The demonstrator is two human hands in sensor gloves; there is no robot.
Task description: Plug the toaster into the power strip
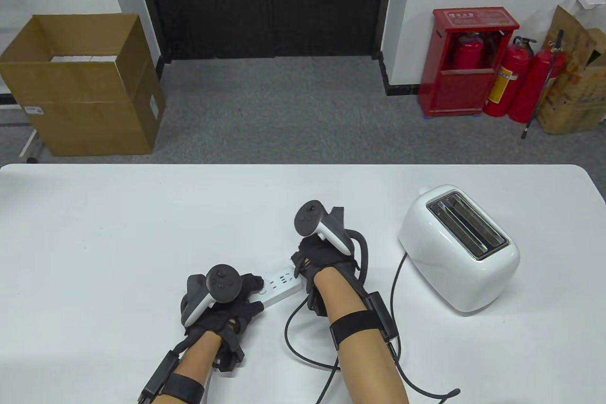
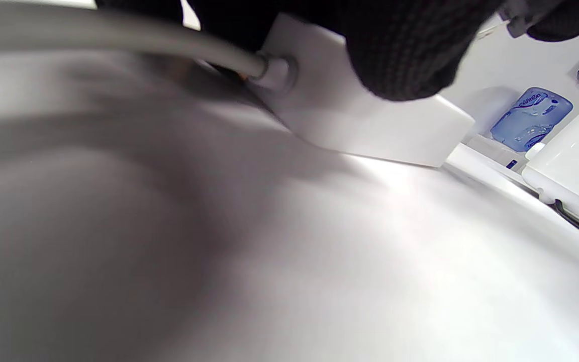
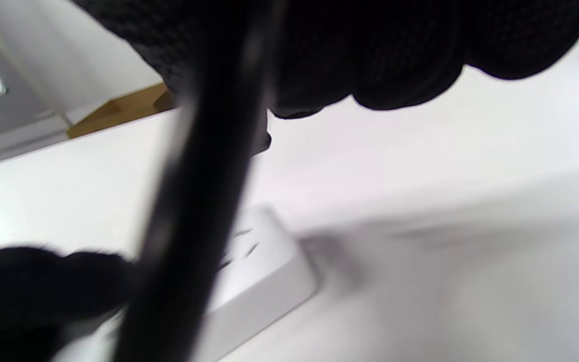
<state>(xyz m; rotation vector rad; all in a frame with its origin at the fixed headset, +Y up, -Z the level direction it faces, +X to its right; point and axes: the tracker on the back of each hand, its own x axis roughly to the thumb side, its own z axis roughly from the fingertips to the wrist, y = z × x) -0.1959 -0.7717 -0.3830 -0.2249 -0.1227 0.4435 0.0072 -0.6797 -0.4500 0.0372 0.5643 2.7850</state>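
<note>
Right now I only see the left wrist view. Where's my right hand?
Observer: In the table view the right hand sits over the right end of the white rectangular power strip, which the left hand grips at its other end.
Operator: Does it hold the plug?
Observer: The right wrist view shows the black toaster cord running out of its grip above the sockets; the plug is hidden.
Operator: Any slack?
Observer: Yes, it loops loosely from the glossy white two-slot toaster.

An office or lab-like workroom: a plain white counter point(image 1: 142, 214) on grey carpet point(image 1: 284, 110), white walls, a dark double door point(image 1: 270, 1), a red extinguisher cabinet point(image 1: 466, 63) with loose extinguishers point(image 1: 525, 86) beside it, and an open cardboard box point(image 1: 85, 86).
</note>
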